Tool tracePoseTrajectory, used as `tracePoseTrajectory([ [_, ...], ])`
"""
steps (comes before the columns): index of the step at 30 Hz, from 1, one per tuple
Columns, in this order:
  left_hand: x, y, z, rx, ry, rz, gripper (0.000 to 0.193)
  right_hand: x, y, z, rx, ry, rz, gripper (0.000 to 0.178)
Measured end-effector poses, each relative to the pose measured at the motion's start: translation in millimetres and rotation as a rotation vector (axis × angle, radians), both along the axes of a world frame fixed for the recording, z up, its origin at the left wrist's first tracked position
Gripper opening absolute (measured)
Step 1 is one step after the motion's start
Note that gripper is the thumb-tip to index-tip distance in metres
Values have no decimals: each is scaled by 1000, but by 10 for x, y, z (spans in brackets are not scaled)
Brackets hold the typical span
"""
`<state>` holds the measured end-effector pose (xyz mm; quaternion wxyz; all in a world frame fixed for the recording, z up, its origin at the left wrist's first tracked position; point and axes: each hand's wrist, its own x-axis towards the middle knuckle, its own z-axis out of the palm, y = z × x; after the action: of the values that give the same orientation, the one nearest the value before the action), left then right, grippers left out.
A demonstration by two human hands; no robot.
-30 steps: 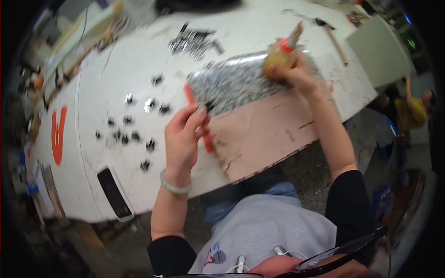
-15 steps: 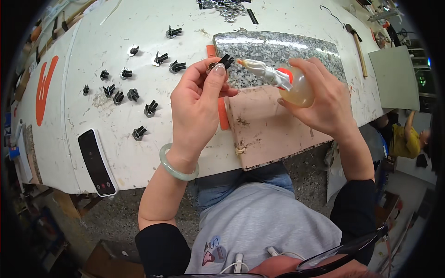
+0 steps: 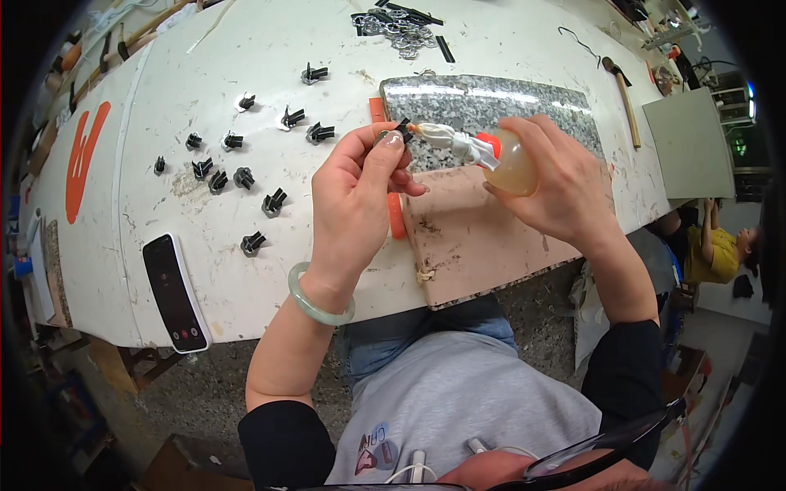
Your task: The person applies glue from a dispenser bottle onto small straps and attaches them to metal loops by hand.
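Observation:
My left hand (image 3: 352, 196) pinches a small black strip piece (image 3: 404, 126) between thumb and fingers, with most of it hidden behind the thumb. My right hand (image 3: 565, 184) is wrapped round a squeeze bottle (image 3: 516, 169) of cloudy yellowish liquid. The bottle has a red collar and a nozzle wrapped in white material (image 3: 449, 141). It lies tilted almost level, its orange-brown tip at or very close to the black piece. Left of my hands, several folded black strip pieces (image 3: 273, 203) with metal parts stand scattered on the white table (image 3: 233, 286).
A speckled stone slab (image 3: 491, 98) and a pinkish board (image 3: 499, 229) lie under my hands. Metal rings and black strips (image 3: 399, 33) are heaped at the back. A phone (image 3: 175, 290) lies left; a hammer (image 3: 626, 102) lies right. A person in yellow (image 3: 714, 254) is far right.
The bottle's tip has come left, up to the black piece. My left hand has shifted slightly right and down, and the view has moved a little.

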<state>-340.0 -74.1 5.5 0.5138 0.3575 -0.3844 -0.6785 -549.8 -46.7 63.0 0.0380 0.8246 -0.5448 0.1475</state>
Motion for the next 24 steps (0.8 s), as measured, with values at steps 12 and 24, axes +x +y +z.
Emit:
tracePoseTrajectory([
  [12, 11, -15, 22, 23, 1, 10, 22, 2, -28, 63, -13, 40, 24, 51],
  [24, 21, 10, 37, -21, -7, -7, 22, 16, -41, 141, -39, 74, 33, 52],
])
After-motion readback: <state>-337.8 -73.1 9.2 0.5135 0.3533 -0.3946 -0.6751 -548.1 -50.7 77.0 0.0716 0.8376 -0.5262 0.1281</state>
